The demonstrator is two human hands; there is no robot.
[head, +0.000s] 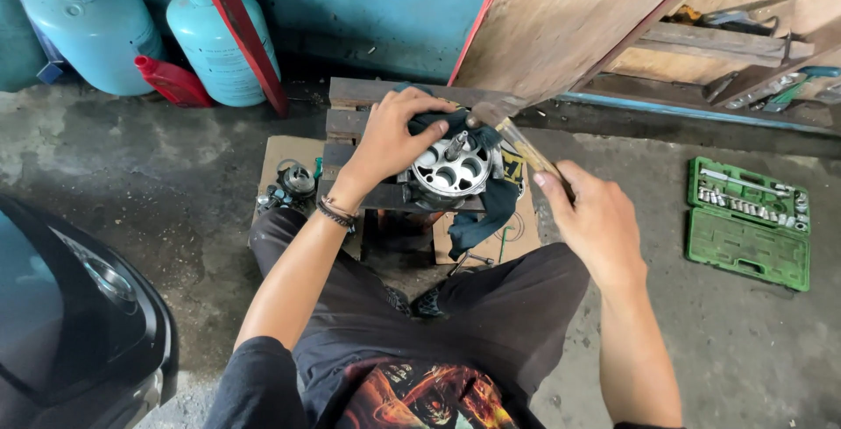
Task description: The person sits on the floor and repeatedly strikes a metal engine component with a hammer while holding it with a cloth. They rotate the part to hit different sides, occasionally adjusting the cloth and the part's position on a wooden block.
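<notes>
My left hand (392, 135) rests on the top edge of a round metal part with several holes (451, 169), steadying it on a dark blue cloth (491, 210) laid over a small wooden pallet (350, 109). A short shaft sticks up from the part's middle. My right hand (589, 219) grips the wooden handle of a hammer (526, 148). The hammer's metal head hangs just above and right of the shaft.
Two pale blue gas cylinders (215, 39) and a red can (171, 80) stand at the back left. An open green socket set case (747, 221) lies on the concrete at right. Small mechanical parts (293, 185) sit on cardboard left of the pallet. A dark car bumper (83, 306) fills the lower left.
</notes>
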